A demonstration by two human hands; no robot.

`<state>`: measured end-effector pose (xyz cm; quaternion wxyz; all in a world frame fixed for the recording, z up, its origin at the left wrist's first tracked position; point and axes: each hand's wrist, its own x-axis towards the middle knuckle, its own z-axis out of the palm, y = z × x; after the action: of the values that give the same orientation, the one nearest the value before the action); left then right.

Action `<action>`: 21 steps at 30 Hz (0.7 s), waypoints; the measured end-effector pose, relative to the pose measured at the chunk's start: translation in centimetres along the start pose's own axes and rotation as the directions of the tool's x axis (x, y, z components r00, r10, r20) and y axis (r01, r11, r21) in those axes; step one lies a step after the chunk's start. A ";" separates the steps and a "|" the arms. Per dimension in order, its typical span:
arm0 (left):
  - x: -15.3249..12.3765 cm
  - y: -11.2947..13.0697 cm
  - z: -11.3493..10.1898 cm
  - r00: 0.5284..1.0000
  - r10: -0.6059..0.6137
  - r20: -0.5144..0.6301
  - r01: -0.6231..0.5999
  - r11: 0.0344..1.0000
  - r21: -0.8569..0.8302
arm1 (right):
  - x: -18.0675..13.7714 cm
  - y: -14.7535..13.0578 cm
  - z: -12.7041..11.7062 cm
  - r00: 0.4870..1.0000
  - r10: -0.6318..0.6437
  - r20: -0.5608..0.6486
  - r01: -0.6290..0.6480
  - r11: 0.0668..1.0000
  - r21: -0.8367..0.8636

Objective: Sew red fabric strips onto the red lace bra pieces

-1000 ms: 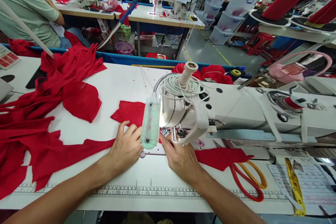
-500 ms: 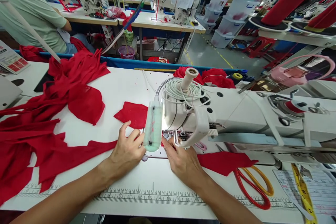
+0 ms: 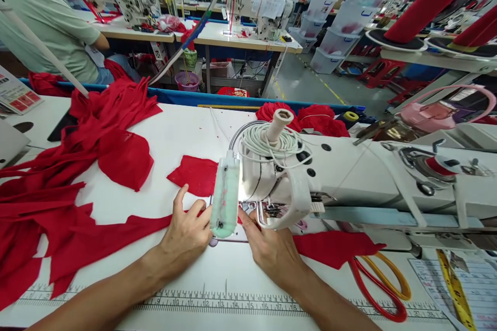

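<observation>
A white sewing machine [image 3: 349, 176] lies across the table's right half, its needle end lit by a taped lamp [image 3: 224, 196]. My left hand [image 3: 186, 235] rests flat, fingers spread, on a red fabric strip [image 3: 104, 235] just left of the needle. My right hand [image 3: 272, 248] lies flat with its fingers on the same red cloth at the presser foot [image 3: 267, 210]. The fingertips of both hands are partly hidden behind the lamp. More of that red fabric [image 3: 334, 248] sticks out to the right of my right hand.
A heap of red fabric pieces [image 3: 58, 165] covers the table's left side. Red and yellow scissors [image 3: 382, 284] and a yellow measuring tape [image 3: 454, 289] lie at the front right. A printed ruler [image 3: 233, 302] runs along the front edge. Another person [image 3: 50, 36] sits at the back left.
Both hands have stayed on the red cloth at the needle; the left hand has shifted slightly. The view has tilted a little.
</observation>
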<state>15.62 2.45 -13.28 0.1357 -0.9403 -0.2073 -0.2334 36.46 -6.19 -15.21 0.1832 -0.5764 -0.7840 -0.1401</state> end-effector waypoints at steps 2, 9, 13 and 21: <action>-0.1 0.1 0.5 0.999 -0.014 -0.037 0.012 0.999 -0.030 | 0.0 0.0 0.0 1.000 0.003 0.004 -0.003 1.000 0.004; -0.5 0.1 1.4 0.993 -0.057 -0.106 0.051 0.997 -0.055 | 0.0 0.0 -0.1 1.000 0.010 0.026 -0.010 1.000 0.004; -0.2 0.0 0.9 0.999 -0.041 -0.030 0.040 0.998 -0.038 | 0.0 0.0 -0.4 0.999 0.000 0.036 0.001 1.000 -0.031; -0.1 0.1 1.3 0.995 -0.058 -0.084 0.054 0.998 -0.042 | -0.3 -0.1 -0.5 0.998 -0.040 0.056 0.045 0.994 -0.101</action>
<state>16.07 2.73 -14.45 0.1193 -0.9258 -0.2228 -0.2812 36.47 -6.65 -14.90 0.1290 -0.5718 -0.7926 -0.1682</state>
